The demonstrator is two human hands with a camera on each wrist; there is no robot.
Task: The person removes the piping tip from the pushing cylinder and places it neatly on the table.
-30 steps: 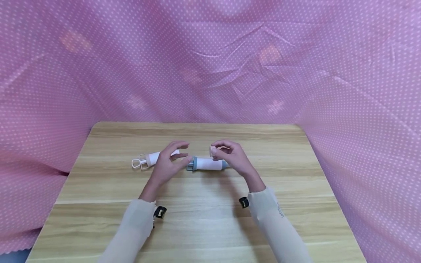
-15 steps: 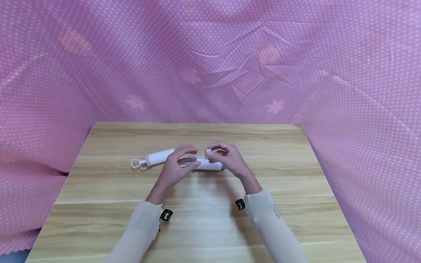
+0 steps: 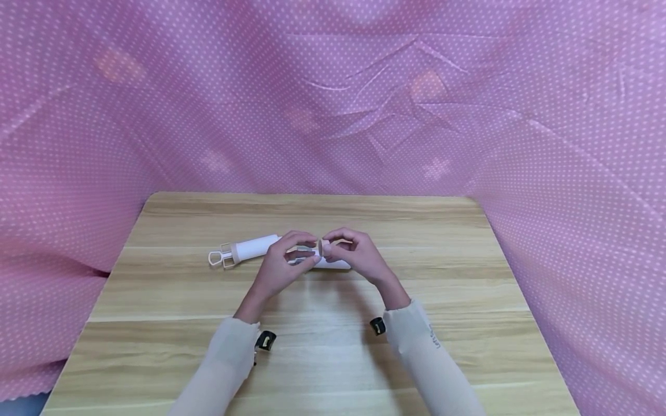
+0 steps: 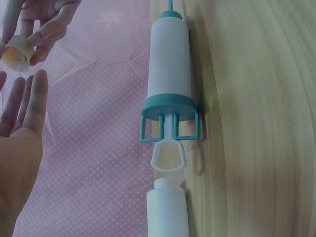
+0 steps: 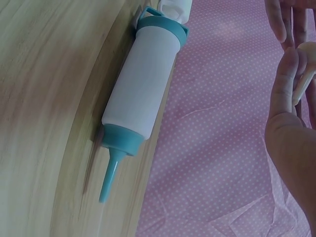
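Note:
My right hand [image 3: 361,254] pinches a small beige nozzle cap [image 3: 321,247] between thumb and fingers, raised over the table. Its hollow round end shows in the left wrist view, and a narrow spout in the right wrist view. My left hand [image 3: 281,263] is close beside the cap, fingers loosely bent, holding nothing I can see. Behind both hands lies a white syringe with teal ends [image 5: 140,81], partly hidden in the head view. Left of it rests a second white syringe [image 3: 255,247] with a beige collar and a white pull handle; its bare neck [image 4: 165,183] shows in the left wrist view.
Both syringes lie on a wood-grain table [image 3: 322,358]. Pink dotted cloth [image 3: 333,115] hangs behind the table and along its sides. Each sleeve carries a small black wrist device [image 3: 265,340].
My right hand has moved left with the nozzle cap, and my left hand has moved right, so they now nearly meet. Both syringes have stayed in place.

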